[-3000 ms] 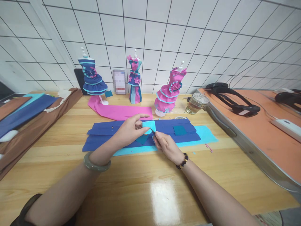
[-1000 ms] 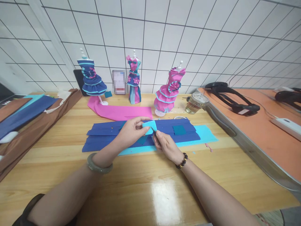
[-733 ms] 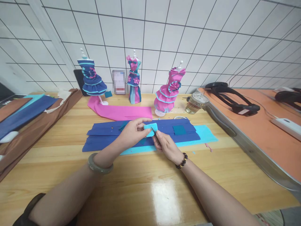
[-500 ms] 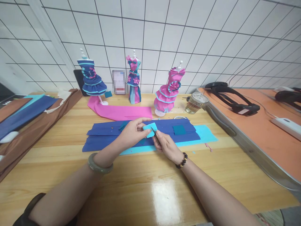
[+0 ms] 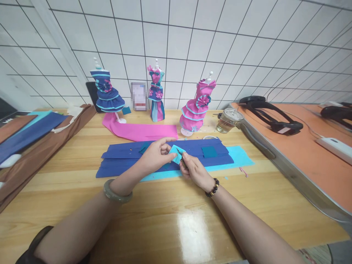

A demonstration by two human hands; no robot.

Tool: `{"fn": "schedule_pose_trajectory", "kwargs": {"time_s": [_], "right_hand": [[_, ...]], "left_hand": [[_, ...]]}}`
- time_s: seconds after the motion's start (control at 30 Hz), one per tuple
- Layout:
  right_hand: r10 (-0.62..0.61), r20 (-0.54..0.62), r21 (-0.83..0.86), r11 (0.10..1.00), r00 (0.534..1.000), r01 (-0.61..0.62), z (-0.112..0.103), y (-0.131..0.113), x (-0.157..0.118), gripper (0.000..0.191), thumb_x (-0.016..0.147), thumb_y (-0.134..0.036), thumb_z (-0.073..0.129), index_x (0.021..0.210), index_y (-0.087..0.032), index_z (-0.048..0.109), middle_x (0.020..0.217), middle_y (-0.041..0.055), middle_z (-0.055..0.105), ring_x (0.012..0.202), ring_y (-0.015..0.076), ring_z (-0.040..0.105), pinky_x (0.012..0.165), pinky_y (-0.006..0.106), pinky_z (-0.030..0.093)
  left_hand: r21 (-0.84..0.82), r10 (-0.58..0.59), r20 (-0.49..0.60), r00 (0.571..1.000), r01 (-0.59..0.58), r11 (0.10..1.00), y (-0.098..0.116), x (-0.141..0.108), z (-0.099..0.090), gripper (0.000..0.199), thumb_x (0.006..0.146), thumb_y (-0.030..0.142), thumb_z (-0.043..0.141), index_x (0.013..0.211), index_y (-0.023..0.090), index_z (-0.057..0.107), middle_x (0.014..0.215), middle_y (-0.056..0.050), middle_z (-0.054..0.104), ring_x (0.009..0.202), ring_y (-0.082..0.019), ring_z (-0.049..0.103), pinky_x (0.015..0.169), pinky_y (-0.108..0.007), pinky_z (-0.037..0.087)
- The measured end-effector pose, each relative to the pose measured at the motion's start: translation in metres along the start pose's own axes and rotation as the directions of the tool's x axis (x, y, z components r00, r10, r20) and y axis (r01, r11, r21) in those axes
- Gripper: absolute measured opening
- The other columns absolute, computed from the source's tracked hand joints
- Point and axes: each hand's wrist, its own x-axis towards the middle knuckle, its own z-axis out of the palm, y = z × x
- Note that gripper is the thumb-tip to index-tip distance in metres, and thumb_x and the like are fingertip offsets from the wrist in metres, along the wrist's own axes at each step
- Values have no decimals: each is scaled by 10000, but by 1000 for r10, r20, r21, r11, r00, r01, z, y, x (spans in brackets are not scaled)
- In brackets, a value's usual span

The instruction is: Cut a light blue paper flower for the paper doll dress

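A small square of light blue crepe paper (image 5: 175, 154) is pinched between the thumb and fingers of my left hand (image 5: 157, 156). My right hand (image 5: 195, 169) is closed around small dark thread snips (image 5: 182, 157), whose pointed tip lies over the middle of the square. Both hands are just above layered strips of dark blue crepe paper (image 5: 118, 167), with a light blue strip (image 5: 242, 156) underneath. A teal square (image 5: 209, 151) rests on the dark blue strip to the right of my hands. Part of the snips is hidden in my right fingers.
Three small dress forms wear a blue dress (image 5: 110, 97), a multicoloured dress (image 5: 156, 95) and a pink dress (image 5: 197, 106). A pink strip (image 5: 148, 131) lies before them. At right are a lidded glass cup (image 5: 229, 120) and a black headset (image 5: 275, 115); brown cloth (image 5: 49, 146) lies left.
The light blue square has turned in my left fingers, so a corner now points up. The snips have shifted very slightly right; both hands stay almost in place.
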Motion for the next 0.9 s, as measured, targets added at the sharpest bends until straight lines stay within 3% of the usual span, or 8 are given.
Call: {"fn": "schedule_pose_trajectory", "kwargs": {"time_s": [0.33,0.6,0.9], "right_hand": [[29,14,47,998,999,-30,0,-2,-1,477,843,-551,255,548,-189,350,423,-67,273,359,59,239,353,205,221],[31,15,22,999,999,-31,1,-4,-1,486,840,-556,253,548,-184,365,421,-64,290,358,62,248,358,209,214],[6,-1,-12,1000,1000,-6,2,-2,-1,479,851,-540,246,530,-193,329,425,-61,279,369,66,237,365,214,219]], "left_hand": [[-65,-55,50,997,58,996,-1,-1,1,525,687,237,593,1175,130,431,566,53,467,551,-90,472,556,-223,388],[-114,-48,19,999,50,992,-2,0,1,541,662,233,604,1168,145,434,593,54,470,559,-86,466,564,-224,400],[-15,-30,-7,1000,30,999,-2,-2,3,474,678,229,582,1134,149,477,547,74,375,508,-67,372,498,-190,301]]}}
